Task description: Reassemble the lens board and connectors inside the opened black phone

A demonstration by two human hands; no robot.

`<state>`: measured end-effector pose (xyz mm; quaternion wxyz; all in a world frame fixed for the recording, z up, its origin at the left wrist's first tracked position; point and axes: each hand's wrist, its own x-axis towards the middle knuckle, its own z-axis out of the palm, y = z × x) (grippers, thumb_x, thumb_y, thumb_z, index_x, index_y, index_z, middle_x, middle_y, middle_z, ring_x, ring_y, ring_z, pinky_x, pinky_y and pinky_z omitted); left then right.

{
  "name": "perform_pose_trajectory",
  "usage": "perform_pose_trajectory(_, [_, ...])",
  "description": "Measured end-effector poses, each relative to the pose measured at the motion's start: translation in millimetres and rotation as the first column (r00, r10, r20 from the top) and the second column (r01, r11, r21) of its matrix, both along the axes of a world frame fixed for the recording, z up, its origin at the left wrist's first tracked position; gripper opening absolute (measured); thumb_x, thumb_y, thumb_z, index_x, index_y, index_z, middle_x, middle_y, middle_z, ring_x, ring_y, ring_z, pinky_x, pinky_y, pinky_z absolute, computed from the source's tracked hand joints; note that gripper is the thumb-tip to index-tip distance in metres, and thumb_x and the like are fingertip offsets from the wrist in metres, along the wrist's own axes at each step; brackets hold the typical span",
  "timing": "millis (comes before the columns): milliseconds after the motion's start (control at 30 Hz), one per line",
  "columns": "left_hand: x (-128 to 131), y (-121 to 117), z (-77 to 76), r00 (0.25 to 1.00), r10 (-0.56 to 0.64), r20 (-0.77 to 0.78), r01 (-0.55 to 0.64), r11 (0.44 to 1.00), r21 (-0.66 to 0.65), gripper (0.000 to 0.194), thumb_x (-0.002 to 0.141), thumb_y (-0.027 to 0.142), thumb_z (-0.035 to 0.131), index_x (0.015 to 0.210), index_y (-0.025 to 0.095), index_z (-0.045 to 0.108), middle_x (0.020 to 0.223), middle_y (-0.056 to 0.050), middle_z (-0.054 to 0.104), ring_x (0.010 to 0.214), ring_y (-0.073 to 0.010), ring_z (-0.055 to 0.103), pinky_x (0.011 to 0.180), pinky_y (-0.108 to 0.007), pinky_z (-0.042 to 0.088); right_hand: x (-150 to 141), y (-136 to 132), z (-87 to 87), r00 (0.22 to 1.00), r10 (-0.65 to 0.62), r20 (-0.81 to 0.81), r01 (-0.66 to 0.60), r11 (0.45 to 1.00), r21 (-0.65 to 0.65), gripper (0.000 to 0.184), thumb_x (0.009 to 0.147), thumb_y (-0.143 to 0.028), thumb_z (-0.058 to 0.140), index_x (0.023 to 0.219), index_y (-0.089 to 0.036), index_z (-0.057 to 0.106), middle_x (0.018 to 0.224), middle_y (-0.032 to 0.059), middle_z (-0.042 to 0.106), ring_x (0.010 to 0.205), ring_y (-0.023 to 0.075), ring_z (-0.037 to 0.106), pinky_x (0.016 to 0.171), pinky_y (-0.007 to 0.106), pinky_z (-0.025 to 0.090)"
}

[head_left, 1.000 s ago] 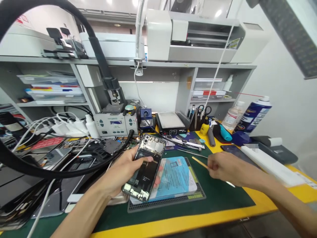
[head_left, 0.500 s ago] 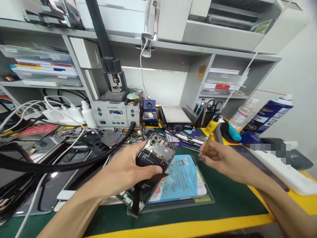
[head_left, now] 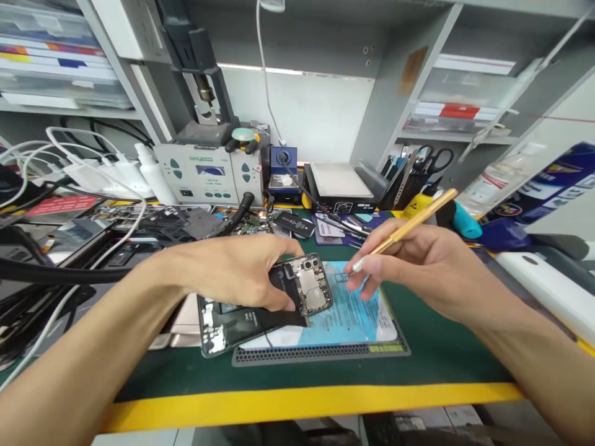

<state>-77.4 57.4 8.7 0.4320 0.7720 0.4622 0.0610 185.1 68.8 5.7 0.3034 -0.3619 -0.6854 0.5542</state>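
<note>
An opened phone (head_left: pixel 316 287) lies tilted at the middle of the bench, its back cover off and its circuit board and black battery showing. My left hand (head_left: pixel 237 269) is closed across its upper side, thumb over the battery area and fingertips at the far edge. A dark strip (head_left: pixel 283 319) hangs along the near side of the phone. My right hand (head_left: pixel 418 263) pinches a slim gold screwdriver (head_left: pixel 413 220) just right of the phone, its silver end angled down to the left. Under the phone is a blue and white sheet (head_left: pixel 357 322) on a grey perforated mat (head_left: pixel 320 356).
A rework station (head_left: pixel 204 170) and a flat heating plate (head_left: pixel 337 183) stand at the back. Phone parts (head_left: pixel 171 226) crowd the left, with a white cable (head_left: pixel 100 263) across them. Bottles (head_left: pixel 499 173) and a white case (head_left: pixel 543 294) are at the right.
The phone has been turned flatter, its camera end now to the right, and lowered onto the sheet. My right hand has moved left towards it with the screwdriver. The view has tipped down.
</note>
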Motion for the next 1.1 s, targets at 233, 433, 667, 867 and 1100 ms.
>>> perform_pose_trajectory(233, [4,-4,-2.2,0.981,0.144,-0.133,-0.102,0.954,0.281,0.049,0.078,0.056,0.073,0.120,0.031,0.066,0.083,-0.001,0.070,0.062,-0.0217,0.064,0.045,-0.027,0.044,3,-10,-26.0,0.998,-0.018,0.052,0.022,0.997,-0.068,0.010,0.089,-0.032,0.072,0.085,-0.030,0.063,0.074,-0.0002,0.075,0.066,0.0214,0.072,0.060,0.032,0.059])
perform_pose_trajectory(433, [-18,-16,-19.5,0.974,0.218,-0.052,-0.193,0.934,0.302,0.038,0.084,0.046,0.068,0.120,0.034,0.069,0.077,0.001,0.071,0.056,-0.0186,0.064,0.039,-0.022,0.043,6,-11,-29.1,0.992,-0.071,0.103,0.084,0.988,-0.128,0.021,0.085,-0.038,0.075,0.081,-0.029,0.057,0.062,-0.0012,0.067,0.051,0.0181,0.061,0.048,0.031,0.051])
perform_pose_trajectory(667, [-29,-31,-27.1,0.970,0.238,0.042,-0.236,0.900,0.365,0.042,0.085,0.037,0.067,0.127,0.039,0.066,0.104,0.001,0.077,0.091,-0.0298,0.073,0.058,-0.028,0.057,11,-15,-25.5,0.986,-0.018,0.169,0.026,0.998,-0.050,0.014,0.088,-0.031,0.070,0.081,-0.028,0.058,0.065,-0.0005,0.063,0.054,0.0165,0.054,0.047,0.029,0.041])
perform_pose_trajectory(867, [-20,-42,-18.5,0.994,0.110,-0.003,-0.104,0.947,0.303,0.084,0.059,0.043,0.088,0.137,0.045,0.058,0.118,0.001,0.073,0.099,-0.0366,0.071,0.069,-0.037,0.061,16,-22,-24.0,0.976,0.053,0.209,-0.067,0.996,0.057,0.011,0.091,-0.031,0.068,0.084,-0.030,0.060,0.075,0.0005,0.063,0.068,0.0202,0.060,0.059,0.033,0.049])
perform_pose_trajectory(1100, [7,-37,-34.0,0.997,0.071,-0.021,-0.059,0.934,0.351,0.054,0.072,0.047,0.077,0.124,0.045,0.064,0.110,0.000,0.073,0.100,-0.0315,0.069,0.083,-0.040,0.058,15,-26,-24.5,0.972,0.079,0.219,-0.109,0.986,0.126,0.010,0.092,-0.031,0.068,0.085,-0.028,0.061,0.082,0.0030,0.065,0.074,0.0221,0.065,0.065,0.037,0.054])
